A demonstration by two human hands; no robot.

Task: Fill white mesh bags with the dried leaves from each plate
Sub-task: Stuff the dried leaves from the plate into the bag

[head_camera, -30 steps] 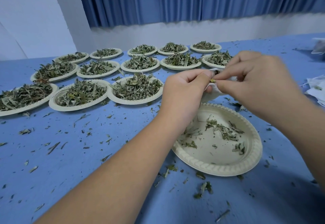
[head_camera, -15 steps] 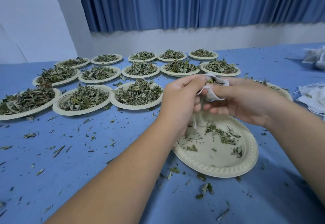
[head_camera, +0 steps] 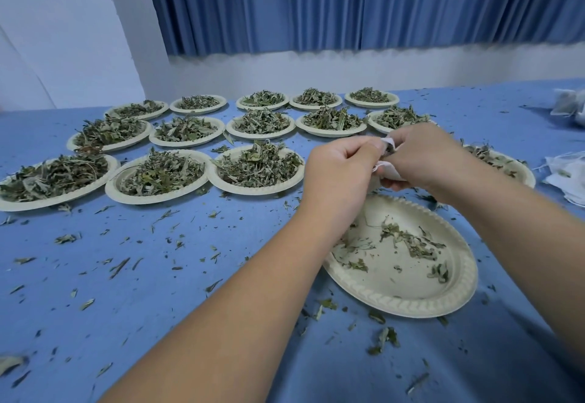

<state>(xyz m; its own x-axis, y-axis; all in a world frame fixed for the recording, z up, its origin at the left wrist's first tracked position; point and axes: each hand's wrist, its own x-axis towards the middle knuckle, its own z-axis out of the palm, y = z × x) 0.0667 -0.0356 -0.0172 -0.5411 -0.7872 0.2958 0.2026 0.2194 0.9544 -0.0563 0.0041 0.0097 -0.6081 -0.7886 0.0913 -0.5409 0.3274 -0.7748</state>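
A small white mesh bag (head_camera: 388, 170) hangs between both hands above the near plate (head_camera: 408, 298). My left hand (head_camera: 340, 174) pinches its top edge from the left. My right hand (head_camera: 424, 155) grips the bag from the right, fingers curled round it, hiding most of it. The near cream paper plate holds only a few scattered dried leaves (head_camera: 408, 241). Several full plates of dried leaves (head_camera: 258, 165) stand in rows beyond, on the blue table.
Leaf crumbs litter the blue tablecloth (head_camera: 126, 291). Another leaf plate (head_camera: 519, 169) sits behind my right wrist. A pile of white mesh bags (head_camera: 566, 181) lies at the right edge, and filled bags (head_camera: 569, 106) lie further back right. A blue curtain hangs behind.
The view has tilted slightly. My right hand has closed tighter over the bag, covering more of it, and both hands stay together above the near plate.
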